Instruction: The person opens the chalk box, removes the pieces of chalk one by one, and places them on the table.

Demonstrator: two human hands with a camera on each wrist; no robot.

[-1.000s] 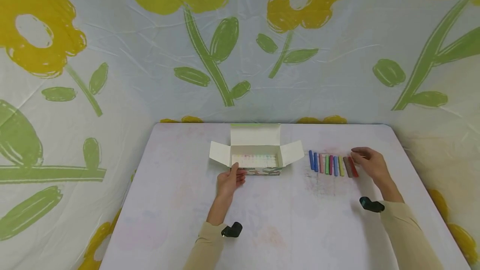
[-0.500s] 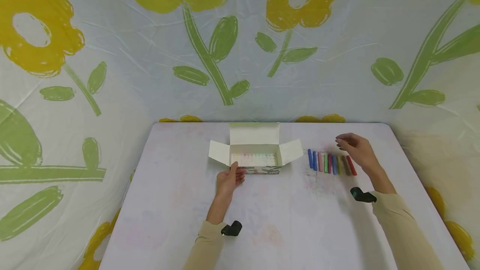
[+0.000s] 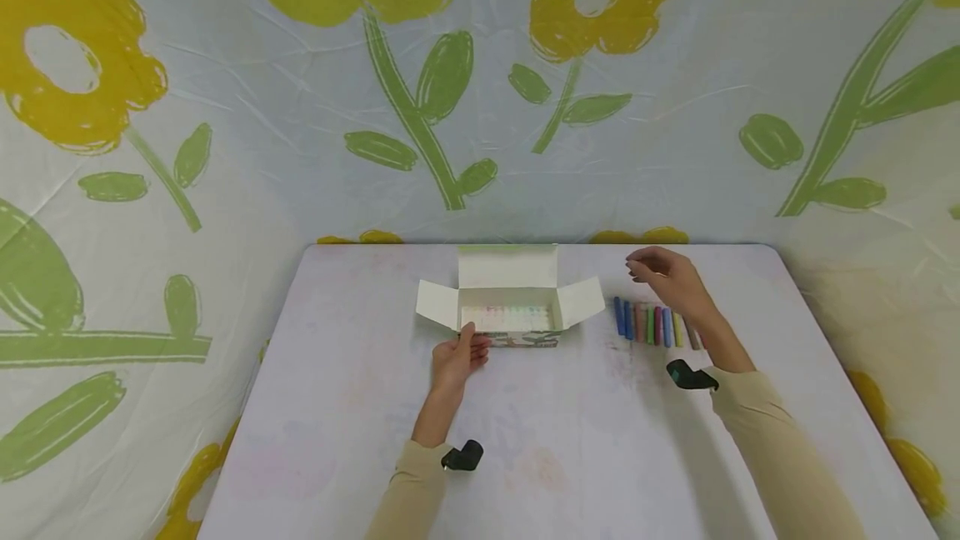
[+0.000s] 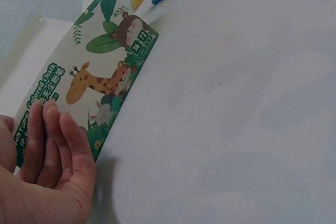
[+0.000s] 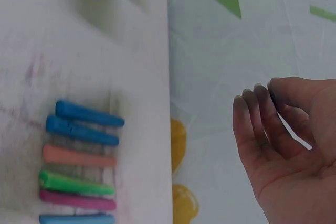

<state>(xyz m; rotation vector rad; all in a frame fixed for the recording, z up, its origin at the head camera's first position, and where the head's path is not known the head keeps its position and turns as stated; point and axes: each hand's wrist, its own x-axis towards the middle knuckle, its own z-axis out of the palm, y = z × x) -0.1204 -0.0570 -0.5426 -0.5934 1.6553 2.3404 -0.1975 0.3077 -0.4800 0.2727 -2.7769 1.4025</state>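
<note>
My left hand (image 3: 453, 363) grips the front wall of an opened colored chalk box (image 3: 528, 340), thumb over the rim and fingers along the outside. In the left wrist view the box's printed front (image 4: 86, 80) shows a giraffe and green leaves. Rows of pale chalk ends (image 3: 510, 319) lie inside. My right hand (image 3: 675, 283) is raised beyond a row of colored chalk sticks, its fingers loosely curved with nothing between them. Blue sticks (image 3: 627, 321) lie at the row's left end; a pink stick (image 5: 79, 156) and a green stick (image 5: 76, 183) follow. The right forearm hides the row's right end.
The box's lid (image 3: 507, 267) stands up at the back, and its side flaps (image 3: 581, 301) spread outward. Chalk smudges mark the white table (image 3: 570, 440). A flower-printed cloth (image 3: 300, 107) hangs behind the table's far edge.
My right hand has moved left and away from the body, from the red stick at the row's right end to beyond the blue sticks. My left hand stays on the box.
</note>
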